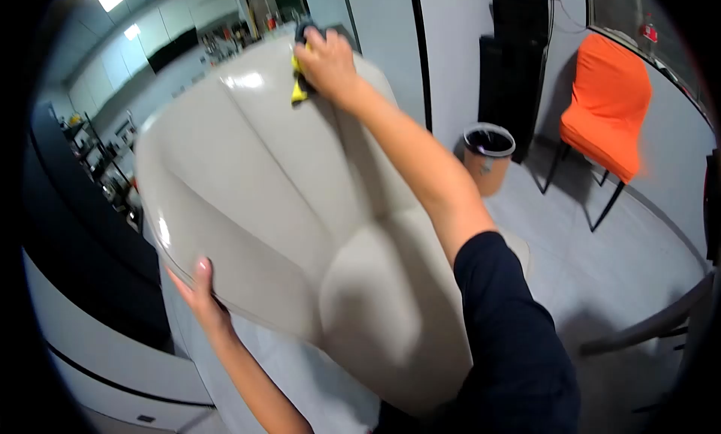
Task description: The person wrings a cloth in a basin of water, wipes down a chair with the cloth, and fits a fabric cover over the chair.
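Note:
A beige, smooth-covered chair (248, 186) with a padded seat and a seamed, curved back fills the middle of the head view. My left hand (201, 295) grips the lower left edge of its backrest, thumb on the front face and the other fingers mostly hidden behind. Up at the top of the backrest, my right hand (328, 64) is closed around a yellow-and-black hand tool (300, 88). The yellow end of the tool points down at the chair's surface; its exact kind is unclear, and whether it touches is hard to tell.
An orange-covered chair (610, 107) with dark legs stands at the right by the wall. Left of it are a waste bin (488, 160) and a tall black object (514, 73). Dark and white cabinets (98, 306) line the left side. A cluttered counter lies behind.

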